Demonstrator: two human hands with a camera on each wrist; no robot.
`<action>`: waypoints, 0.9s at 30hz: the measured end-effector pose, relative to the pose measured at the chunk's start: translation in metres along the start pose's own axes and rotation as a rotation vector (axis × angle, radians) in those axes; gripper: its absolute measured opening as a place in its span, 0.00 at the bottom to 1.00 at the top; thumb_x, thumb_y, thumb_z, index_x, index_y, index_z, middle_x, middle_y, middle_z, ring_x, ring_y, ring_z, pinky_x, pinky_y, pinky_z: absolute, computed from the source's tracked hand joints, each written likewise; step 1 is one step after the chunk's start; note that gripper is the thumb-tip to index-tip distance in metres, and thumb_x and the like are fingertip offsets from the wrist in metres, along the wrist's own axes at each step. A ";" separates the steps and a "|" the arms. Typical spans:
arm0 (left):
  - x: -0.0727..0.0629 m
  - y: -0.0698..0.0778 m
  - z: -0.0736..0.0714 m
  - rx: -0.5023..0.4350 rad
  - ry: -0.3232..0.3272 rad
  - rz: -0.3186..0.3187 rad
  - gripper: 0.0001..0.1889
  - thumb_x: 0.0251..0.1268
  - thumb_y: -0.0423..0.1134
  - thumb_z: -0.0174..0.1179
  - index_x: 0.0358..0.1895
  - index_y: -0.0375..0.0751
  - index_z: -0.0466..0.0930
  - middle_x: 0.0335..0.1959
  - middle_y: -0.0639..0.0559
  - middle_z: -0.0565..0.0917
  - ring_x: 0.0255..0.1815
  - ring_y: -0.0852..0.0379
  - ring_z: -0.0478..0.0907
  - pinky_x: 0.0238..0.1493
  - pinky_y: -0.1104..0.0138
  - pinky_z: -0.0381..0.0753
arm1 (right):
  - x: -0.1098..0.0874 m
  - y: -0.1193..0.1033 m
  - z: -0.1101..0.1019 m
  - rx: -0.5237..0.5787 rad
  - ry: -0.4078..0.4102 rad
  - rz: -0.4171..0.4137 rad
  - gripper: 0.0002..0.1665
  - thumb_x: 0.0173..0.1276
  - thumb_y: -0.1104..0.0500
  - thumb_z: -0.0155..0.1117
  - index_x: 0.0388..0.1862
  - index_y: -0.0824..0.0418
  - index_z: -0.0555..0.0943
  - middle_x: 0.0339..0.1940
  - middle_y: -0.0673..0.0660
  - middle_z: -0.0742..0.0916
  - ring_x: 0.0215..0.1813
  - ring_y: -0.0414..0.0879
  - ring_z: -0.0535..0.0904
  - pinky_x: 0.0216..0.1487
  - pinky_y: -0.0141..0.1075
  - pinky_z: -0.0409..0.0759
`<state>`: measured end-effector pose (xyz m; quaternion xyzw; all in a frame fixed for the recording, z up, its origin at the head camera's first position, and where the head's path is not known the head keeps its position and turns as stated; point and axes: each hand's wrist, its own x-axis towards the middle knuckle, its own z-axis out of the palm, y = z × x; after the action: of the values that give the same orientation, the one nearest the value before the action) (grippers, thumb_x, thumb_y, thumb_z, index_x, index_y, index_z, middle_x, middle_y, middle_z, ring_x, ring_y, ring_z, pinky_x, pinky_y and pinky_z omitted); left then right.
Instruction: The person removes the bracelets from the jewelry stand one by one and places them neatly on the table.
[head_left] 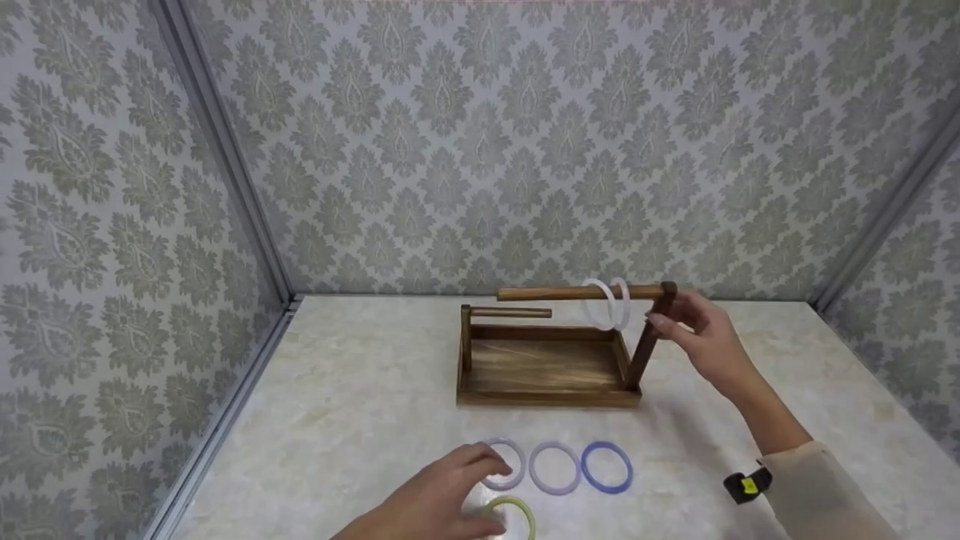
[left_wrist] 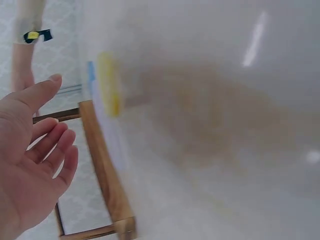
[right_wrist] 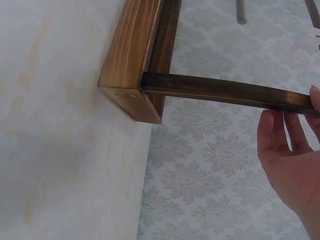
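Observation:
A brown wooden bangle rack [head_left: 549, 398] stands on the table, with a shallow tray base and two horizontal bars at different heights. Two white bangles [head_left: 622, 304] hang on its longer upper bar. My right hand [head_left: 705, 337] grips the tall right post [right_wrist: 220, 90] near its top, thumb on one side and fingers behind. My left hand [head_left: 442, 491] hovers over the near table with fingers loosely bent, by a yellow-green bangle [head_left: 531, 517] and a pale bangle [head_left: 504, 486]. In the left wrist view, nothing sits between the left fingers [left_wrist: 65, 145].
Right of the pale bangle lie a lavender bangle [head_left: 555, 491] and a blue bangle [head_left: 607, 489], in a row before the rack. Patterned wall panels [head_left: 480, 150] stand behind the table and at both sides. A black strap device [head_left: 748, 485] sits on the right wrist.

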<state>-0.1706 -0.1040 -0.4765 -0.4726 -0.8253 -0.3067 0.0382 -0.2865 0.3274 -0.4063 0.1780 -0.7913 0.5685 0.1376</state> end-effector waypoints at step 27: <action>0.112 0.044 -0.084 0.109 0.342 0.128 0.35 0.64 0.53 0.77 0.71 0.43 0.77 0.67 0.52 0.77 0.68 0.57 0.75 0.66 0.64 0.79 | 0.000 0.002 0.000 -0.025 -0.013 -0.020 0.22 0.80 0.58 0.66 0.65 0.68 0.77 0.51 0.68 0.85 0.54 0.51 0.84 0.51 0.40 0.89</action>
<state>-0.2162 -0.0484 -0.3487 -0.4624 -0.7904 -0.3342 0.2231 -0.2871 0.3275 -0.4081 0.1880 -0.7975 0.5558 0.1403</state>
